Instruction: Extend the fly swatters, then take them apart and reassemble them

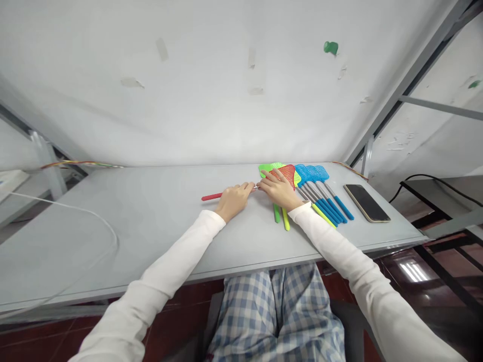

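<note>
A fly swatter point(289, 172) with a red mesh head and red handle lies across the table between my hands. My left hand point(234, 197) is closed round its shaft near the red handle, which sticks out to the left. My right hand point(279, 190) grips the same swatter by the neck, fingers lying partly over the red mesh. Only a short bit of metal shaft shows between the hands. Under and behind my right hand lie green and yellow swatters, their green handle point(276, 213) and yellow handle point(286, 219) pointing toward me. Several blue swatters point(316, 173) lie fanned beside them.
A smartphone point(367, 203) with a dark screen lies on the grey table point(158, 226) at the right. A white cable point(94, 213) curves over the left side. The white wall point(211, 115) rises behind the table, and metal frame bars point(405, 95) stand at the right.
</note>
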A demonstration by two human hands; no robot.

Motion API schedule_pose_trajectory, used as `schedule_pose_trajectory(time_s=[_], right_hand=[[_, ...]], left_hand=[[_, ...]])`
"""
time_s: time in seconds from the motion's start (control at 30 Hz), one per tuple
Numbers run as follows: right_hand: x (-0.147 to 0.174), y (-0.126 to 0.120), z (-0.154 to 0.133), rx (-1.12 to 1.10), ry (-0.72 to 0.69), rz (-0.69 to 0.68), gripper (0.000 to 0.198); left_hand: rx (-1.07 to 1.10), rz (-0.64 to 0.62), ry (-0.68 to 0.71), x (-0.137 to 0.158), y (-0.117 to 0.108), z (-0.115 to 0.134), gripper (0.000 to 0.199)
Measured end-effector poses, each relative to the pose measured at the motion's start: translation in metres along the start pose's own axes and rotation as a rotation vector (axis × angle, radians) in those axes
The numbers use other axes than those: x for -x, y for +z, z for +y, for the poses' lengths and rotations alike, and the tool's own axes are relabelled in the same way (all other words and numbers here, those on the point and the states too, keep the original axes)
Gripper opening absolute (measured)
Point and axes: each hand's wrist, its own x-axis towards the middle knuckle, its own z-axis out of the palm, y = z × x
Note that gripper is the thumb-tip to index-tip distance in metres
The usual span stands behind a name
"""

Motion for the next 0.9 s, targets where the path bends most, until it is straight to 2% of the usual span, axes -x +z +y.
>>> schedule_pose_trajectory(time_s=[0.1, 0.3, 0.4, 0.57, 0.67, 0.77, 0.9], right_hand=[[0.000, 0.003, 0.000, 0.043, -0.024, 0.000, 0.025], [0.002, 0.001, 0.005, 0.102, -0.067, 0.012, 0.031], [0.007, -0.004, 0.025, 0.145, 0.015, 0.043, 0.034], [0.023, -0.013, 0.064, 0.202, 0.271, 0.080, 0.035], [0.025, -0.011, 0.061, 0.209, 0.331, 0.057, 0.031], [0.016, -0.005, 0.039, 0.168, 0.255, -0.022, 0.022], [0.001, -0.001, 0.007, 0.058, 0.112, -0.182, 0.029]], left_hand=[[0.144, -0.100, -0.057, -0.002, -0.008, -0.001, 0.038], [0.836, -0.421, -0.059, -0.011, -0.024, -0.023, 0.040], [0.904, -0.478, -0.082, -0.010, -0.032, -0.042, 0.045], [0.718, -0.348, -0.051, -0.004, -0.033, -0.072, 0.044], [0.450, -0.188, -0.082, -0.001, -0.027, -0.073, 0.040], [0.220, -0.030, -0.100, 0.002, -0.018, -0.058, 0.037], [0.152, 0.125, 0.022, 0.002, -0.006, -0.036, 0.038]])
